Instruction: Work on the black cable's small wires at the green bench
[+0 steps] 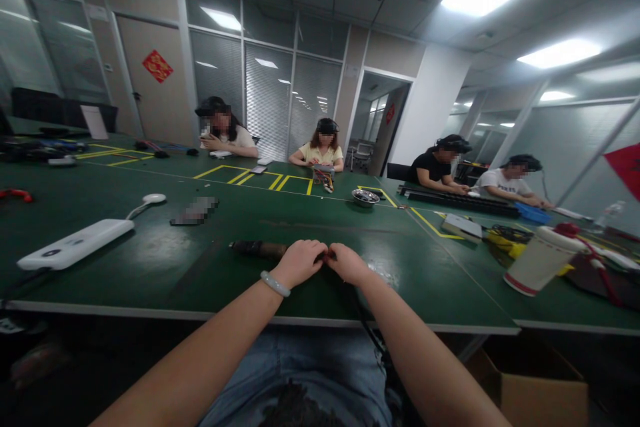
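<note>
A long, dark cylindrical tool (260,249) with a narrow tip on its left end and a brownish body lies on the green table in front of me. My left hand (303,261), a pale bangle at its wrist, curls its fingers over the tool's right end. Close against it is my right hand (347,264), its fingers bent into a pinch where the two sets of fingertips meet. What sits between the right fingers is too small and hidden to make out. A black cord (367,327) runs from below my right hand over the table's edge.
To the left are a white power strip (80,243) and a phone-like object (194,211). A metal bowl (365,197) with small dark items stands farther off. On the right stand a white tumbler (540,259) and a white box (461,227). Several people sit across the table.
</note>
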Tool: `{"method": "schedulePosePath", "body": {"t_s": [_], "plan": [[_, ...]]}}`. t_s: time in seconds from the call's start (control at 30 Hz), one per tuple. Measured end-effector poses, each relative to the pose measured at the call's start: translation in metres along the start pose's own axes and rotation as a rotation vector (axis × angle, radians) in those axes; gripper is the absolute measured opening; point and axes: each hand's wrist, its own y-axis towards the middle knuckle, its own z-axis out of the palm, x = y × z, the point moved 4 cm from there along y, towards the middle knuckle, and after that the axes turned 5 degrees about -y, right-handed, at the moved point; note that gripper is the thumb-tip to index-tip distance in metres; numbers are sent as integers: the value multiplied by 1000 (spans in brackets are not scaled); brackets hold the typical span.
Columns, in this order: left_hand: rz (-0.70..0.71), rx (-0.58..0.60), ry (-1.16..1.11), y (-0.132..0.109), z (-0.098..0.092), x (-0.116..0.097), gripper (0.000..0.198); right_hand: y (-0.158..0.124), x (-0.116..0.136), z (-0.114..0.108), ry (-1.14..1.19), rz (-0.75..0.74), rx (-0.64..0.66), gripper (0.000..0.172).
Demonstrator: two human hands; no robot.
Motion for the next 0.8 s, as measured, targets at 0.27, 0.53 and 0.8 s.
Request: {"method": "schedulePosePath", "body": {"t_s": [0.27, 0.53, 0.8], "plan": [[82, -184, -54, -2, -20, -13, 23, 5, -15, -12, -94, 0, 37, 9], [48, -140, -98, -4, -16, -4, 25, -57, -157, -76, -271, 356, 57, 17], [4, -13, -130, -5, 0, 3, 24, -208, -270, -148, -443, 968, 37, 26]]}}
